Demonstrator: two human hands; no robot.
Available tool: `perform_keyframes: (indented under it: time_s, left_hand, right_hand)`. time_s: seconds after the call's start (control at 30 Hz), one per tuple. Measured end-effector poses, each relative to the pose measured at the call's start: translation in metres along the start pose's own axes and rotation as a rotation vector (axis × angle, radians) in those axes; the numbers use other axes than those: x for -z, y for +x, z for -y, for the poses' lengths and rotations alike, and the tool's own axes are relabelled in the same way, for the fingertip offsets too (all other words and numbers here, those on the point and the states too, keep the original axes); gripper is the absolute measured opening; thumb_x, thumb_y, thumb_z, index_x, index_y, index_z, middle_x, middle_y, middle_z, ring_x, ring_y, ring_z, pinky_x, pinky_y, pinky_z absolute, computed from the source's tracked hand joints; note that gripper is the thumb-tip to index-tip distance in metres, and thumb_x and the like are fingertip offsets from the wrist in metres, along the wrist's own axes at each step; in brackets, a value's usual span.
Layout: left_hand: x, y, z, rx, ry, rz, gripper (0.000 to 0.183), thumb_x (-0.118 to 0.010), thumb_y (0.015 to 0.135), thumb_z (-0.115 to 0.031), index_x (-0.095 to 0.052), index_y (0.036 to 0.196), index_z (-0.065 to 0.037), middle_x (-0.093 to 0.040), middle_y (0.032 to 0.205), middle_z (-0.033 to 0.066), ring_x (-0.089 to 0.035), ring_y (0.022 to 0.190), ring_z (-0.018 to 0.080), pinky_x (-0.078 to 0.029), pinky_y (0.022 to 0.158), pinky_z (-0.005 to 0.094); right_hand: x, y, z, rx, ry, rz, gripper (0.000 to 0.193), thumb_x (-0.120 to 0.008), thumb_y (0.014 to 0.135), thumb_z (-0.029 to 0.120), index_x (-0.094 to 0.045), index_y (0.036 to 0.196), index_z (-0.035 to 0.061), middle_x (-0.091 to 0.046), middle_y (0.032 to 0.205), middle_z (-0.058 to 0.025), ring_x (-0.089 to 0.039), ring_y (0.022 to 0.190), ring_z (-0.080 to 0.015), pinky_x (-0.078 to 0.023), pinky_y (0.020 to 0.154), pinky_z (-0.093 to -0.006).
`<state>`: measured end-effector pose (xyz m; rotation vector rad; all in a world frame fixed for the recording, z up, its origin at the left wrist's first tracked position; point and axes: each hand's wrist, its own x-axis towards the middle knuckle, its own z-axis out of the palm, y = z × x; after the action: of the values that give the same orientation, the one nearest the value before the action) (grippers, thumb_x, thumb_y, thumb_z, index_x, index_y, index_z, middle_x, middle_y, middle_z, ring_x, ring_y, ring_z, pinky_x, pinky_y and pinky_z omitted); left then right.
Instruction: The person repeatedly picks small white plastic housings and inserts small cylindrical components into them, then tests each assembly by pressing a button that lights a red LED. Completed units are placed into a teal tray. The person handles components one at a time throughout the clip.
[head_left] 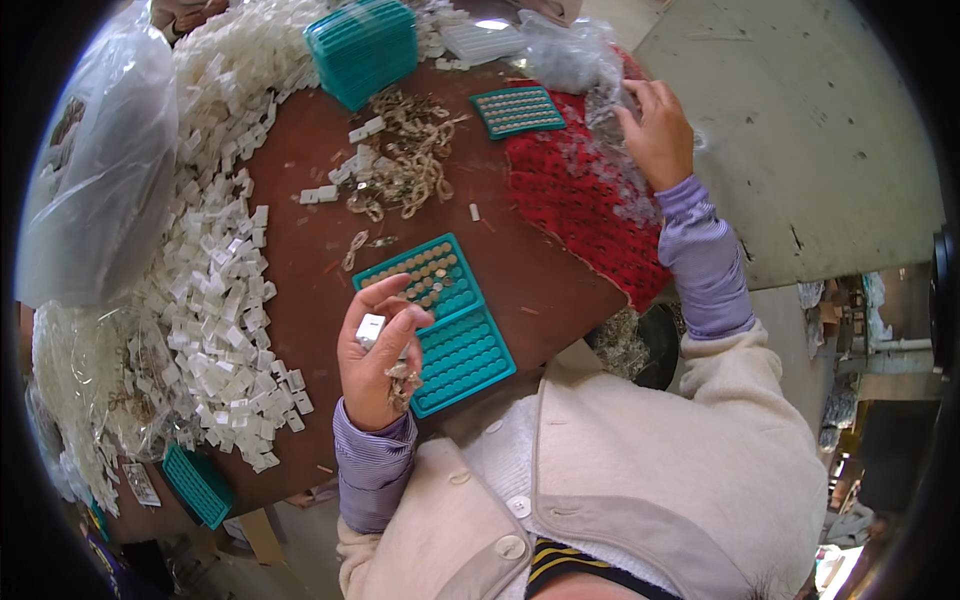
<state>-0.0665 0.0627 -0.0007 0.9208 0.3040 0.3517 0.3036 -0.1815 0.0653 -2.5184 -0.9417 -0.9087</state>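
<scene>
My left hand (372, 375) is closed around a small white plastic block (370, 331), and a bit of beige cord (402, 386) hangs at its palm. Just beyond it lies a hinged teal tray (470, 365); round beige pieces sit in the tray's far half, while the near half's visible round wells hold none. My right hand (660, 132) reaches far to the right, thumb and forefinger apart, at a heap of small clear plastic pieces (606, 115) on a red patterned cloth (570, 215). Whether its fingertips touch the plastic is hard to tell.
White plastic blocks (225, 330) are heaped along the left. Beige cords (415, 150) lie mid-table, near a filled teal tray (518, 110) and a teal stack (362, 50). A large clear bag (110, 180) stands at far left. A pale green tabletop (800, 140) adjoins on the right.
</scene>
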Motion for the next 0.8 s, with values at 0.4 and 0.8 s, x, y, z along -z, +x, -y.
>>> perform_keyframes:
  time_s: [0.4,0.8]
  left_hand:
    - [0.041,0.006,0.011,0.115,-0.581,0.193,0.055,-0.053,0.11,-0.006,-0.034,0.162,0.002,-0.06,0.133,0.0227,-0.068,0.084,0.0171,-0.057,0.048,0.0237]
    - [0.005,0.006,-0.004,0.202,-0.613,0.179,0.053,-0.039,0.117,-0.02,-0.026,0.167,-0.008,-0.058,0.127,0.0247,-0.063,0.064,0.0177,-0.053,0.038,0.0271]
  right_hand:
    - [0.012,-0.074,0.078,0.076,0.362,0.226,0.016,-0.077,0.09,0.017,-0.072,0.101,0.0071,-0.067,0.109,-0.0126,-0.064,0.107,-0.0352,-0.054,0.094,-0.047]
    - [-0.008,-0.088,-0.04,0.18,0.137,0.232,0.044,-0.059,0.093,0.007,-0.068,0.137,0.0049,-0.07,0.133,-0.0131,-0.063,0.129,-0.0309,-0.044,0.117,-0.0521]
